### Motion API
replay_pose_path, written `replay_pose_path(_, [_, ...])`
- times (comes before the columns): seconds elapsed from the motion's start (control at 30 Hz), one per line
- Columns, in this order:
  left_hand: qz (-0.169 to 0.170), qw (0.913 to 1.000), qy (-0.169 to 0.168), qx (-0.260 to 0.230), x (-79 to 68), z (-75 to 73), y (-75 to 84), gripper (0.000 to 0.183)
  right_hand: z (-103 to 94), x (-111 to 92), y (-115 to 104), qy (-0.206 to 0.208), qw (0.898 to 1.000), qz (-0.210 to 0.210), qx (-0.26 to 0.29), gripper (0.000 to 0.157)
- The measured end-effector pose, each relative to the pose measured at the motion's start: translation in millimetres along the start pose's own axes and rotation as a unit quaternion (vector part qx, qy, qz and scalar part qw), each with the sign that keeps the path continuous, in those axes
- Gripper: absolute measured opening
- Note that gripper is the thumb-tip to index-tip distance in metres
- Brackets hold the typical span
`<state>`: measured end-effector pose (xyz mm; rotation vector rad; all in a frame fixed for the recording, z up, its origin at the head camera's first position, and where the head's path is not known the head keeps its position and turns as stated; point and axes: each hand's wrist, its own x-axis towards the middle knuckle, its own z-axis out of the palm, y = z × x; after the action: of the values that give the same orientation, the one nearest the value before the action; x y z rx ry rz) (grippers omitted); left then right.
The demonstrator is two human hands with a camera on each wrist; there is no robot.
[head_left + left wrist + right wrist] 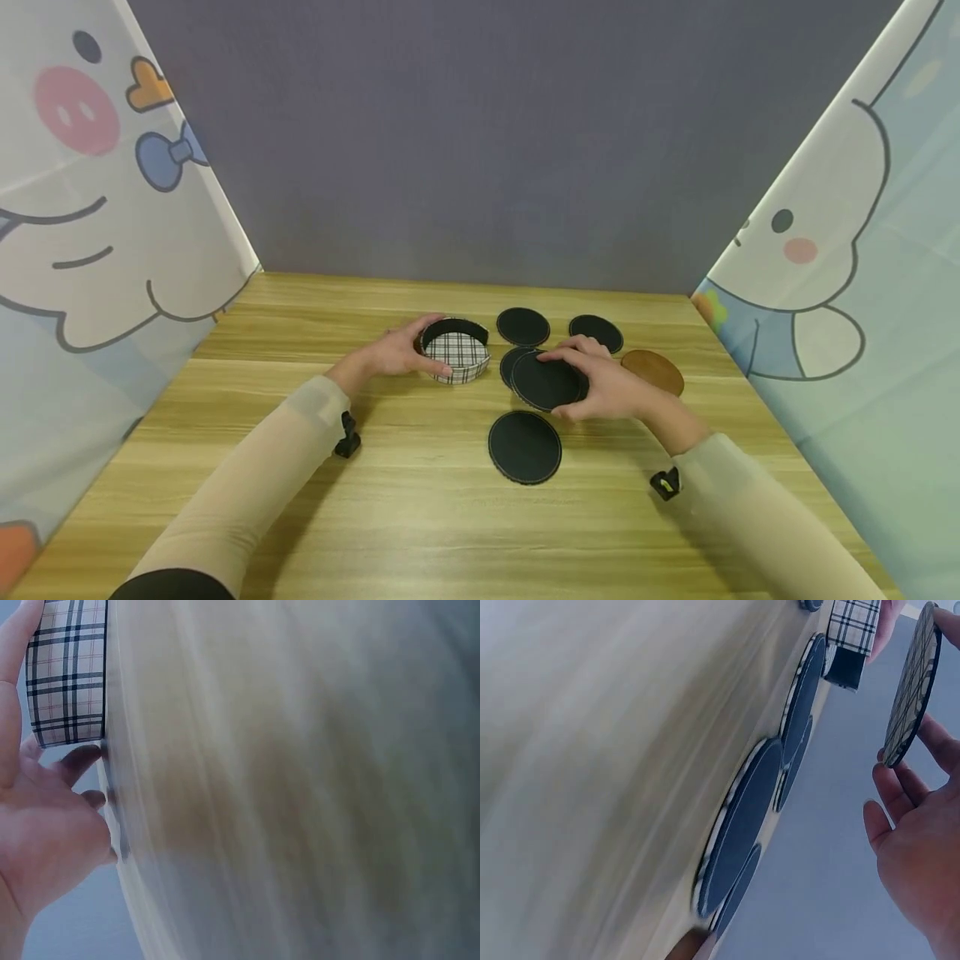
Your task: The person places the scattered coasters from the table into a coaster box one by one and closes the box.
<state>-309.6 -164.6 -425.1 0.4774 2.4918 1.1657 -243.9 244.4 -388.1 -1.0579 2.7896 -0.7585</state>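
My left hand (393, 350) grips the side of a round coaster holder (459, 375), thumb at the near side and fingers behind. The holder has plaid outside and floor, a black inner wall and a gap on its right; its plaid wall (69, 675) fills the corner of the left wrist view. To the right, my right hand (607, 387) pinches a round black coaster (547, 382) by its edge. In the right wrist view this coaster (913, 694) is held up off the table, its plaid underside showing. Another black coaster (508, 367) lies partly hidden beneath it.
Black coasters lie on the wooden table (405, 517): one at the back (522, 327), one behind my right hand (597, 332), one in front (525, 447). A brown round disc (654, 371) lies beyond my right wrist. A grey panel (480, 150) stands behind, printed cloths at both sides.
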Motion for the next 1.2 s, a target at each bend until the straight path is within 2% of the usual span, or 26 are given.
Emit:
replay_pose_path(0.17, [-0.010, 0.9999, -0.006, -0.002, -1.0, 0.2, -0.2, 0.123, 5.0, 25.0, -5.6, -0.007, 1.000, 0.016, 0.014, 0.080])
replay_pose_path(0.4, [-0.004, 0.9999, -0.006, -0.012, -2.4, 0.0, -0.3, 0.124, 10.8, 60.9, -11.3, -0.014, 0.999, 0.027, 0.027, 0.079])
replay_pose_path(0.6, [-0.001, 0.9999, -0.006, -0.014, -0.8, 0.1, -1.7, 0.125, 18.9, 87.5, -12.9, -0.015, 0.999, 0.030, 0.009, 0.079])
replay_pose_path(0.77, [0.000, 0.9992, -0.012, -0.037, -1.2, 0.0, -1.4, 0.122, 23.7, 103.8, -18.5, -0.022, 0.999, 0.039, 0.006, 0.080])
replay_pose_path(1.0, [0.016, 0.9992, -0.009, -0.037, 0.7, -0.2, -2.6, 0.119, 31.1, 123.6, -26.6, -0.034, 0.999, 0.039, -0.006, 0.081])
replay_pose_path(1.2, [0.015, 0.9993, -0.009, -0.033, 1.6, -0.6, -2.7, 0.119, 40.9, 137.7, -28.5, -0.047, 0.998, 0.045, -0.004, 0.079])
